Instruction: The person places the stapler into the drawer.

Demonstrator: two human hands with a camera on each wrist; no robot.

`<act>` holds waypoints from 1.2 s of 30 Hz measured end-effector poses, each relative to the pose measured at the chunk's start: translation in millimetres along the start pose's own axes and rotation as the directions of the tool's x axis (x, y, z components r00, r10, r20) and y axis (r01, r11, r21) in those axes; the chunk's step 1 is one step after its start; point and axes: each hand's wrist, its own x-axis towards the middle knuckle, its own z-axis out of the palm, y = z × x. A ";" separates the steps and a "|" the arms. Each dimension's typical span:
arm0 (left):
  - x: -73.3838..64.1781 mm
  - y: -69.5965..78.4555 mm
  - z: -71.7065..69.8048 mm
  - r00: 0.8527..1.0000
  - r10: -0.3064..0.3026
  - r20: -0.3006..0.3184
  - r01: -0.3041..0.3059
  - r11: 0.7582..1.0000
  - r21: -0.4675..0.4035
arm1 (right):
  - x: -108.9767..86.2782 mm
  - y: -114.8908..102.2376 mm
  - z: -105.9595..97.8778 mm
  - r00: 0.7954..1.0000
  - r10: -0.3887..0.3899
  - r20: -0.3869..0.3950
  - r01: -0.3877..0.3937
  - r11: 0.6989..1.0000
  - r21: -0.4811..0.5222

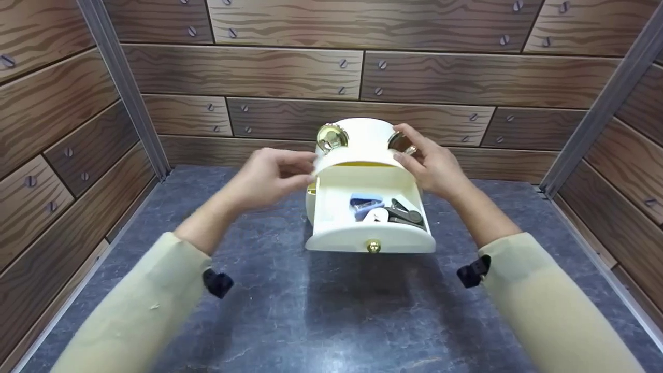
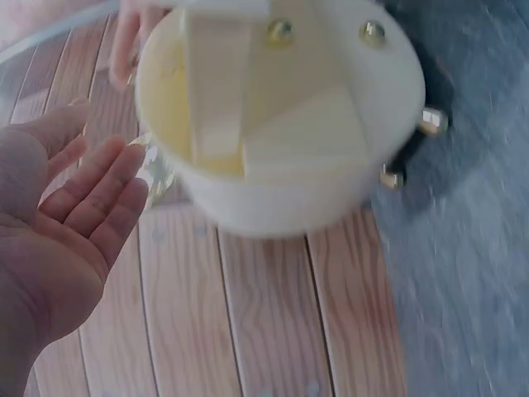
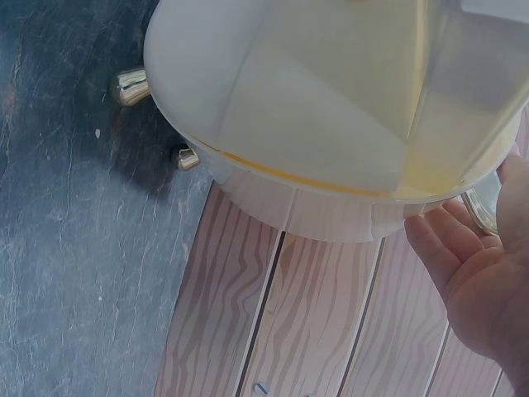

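A white drawer box (image 1: pixel 368 135), shaped like an alarm clock with round gold bells, stands in front of me. Its drawer (image 1: pixel 331 207) is pulled out and holds a blue clip (image 1: pixel 364 205), a white clip (image 1: pixel 377 214) and dark clips (image 1: pixel 404 211). Beside the box's upper left edge is my left hand (image 1: pixel 272 173), fingers loosely extended and holding nothing. My right hand (image 1: pixel 435 163) holds the box at its upper right, thumb and fingers around the right bell (image 1: pixel 400 141). In the right wrist view, its fingertips reach behind the box's rim.
A gold knob (image 1: pixel 373 246) is on the drawer front. The left bell (image 1: pixel 332 139) sits near my left hand. Short gold feet (image 3: pixel 131 86) extend from the box. Beneath is a dark marbled tabletop (image 1: pixel 259 311), with wood-patterned walls (image 1: pixel 290 72) at the back and both sides.
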 end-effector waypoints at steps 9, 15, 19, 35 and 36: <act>-39.1 -36.5 -55.9 0.985 -0.080 -0.155 0.096 0.991 0.097 | -2.2 4.5 -6.1 1.000 0.003 -0.014 -0.003 1.000 -0.002; -62.7 -72.5 -75.7 0.965 -0.158 -0.210 0.188 0.973 0.134 | -2.8 7.0 -8.1 1.000 0.025 -0.015 -0.025 1.000 0.003; -79.8 -99.4 -84.4 0.945 -0.219 -0.243 0.257 0.956 0.140 | -3.1 6.3 -9.6 0.999 0.032 -0.014 -0.032 0.999 -0.001; -137.2 -187.2 -80.5 0.842 -0.475 -0.257 0.498 0.867 0.027 | -0.9 -0.9 -0.9 1.000 0.018 -0.013 -0.018 1.000 -0.022; -138.8 -191.6 -79.7 0.838 -0.481 -0.258 0.505 0.863 0.029 | -1.0 -1.3 -0.9 1.000 0.019 -0.013 -0.019 1.000 -0.024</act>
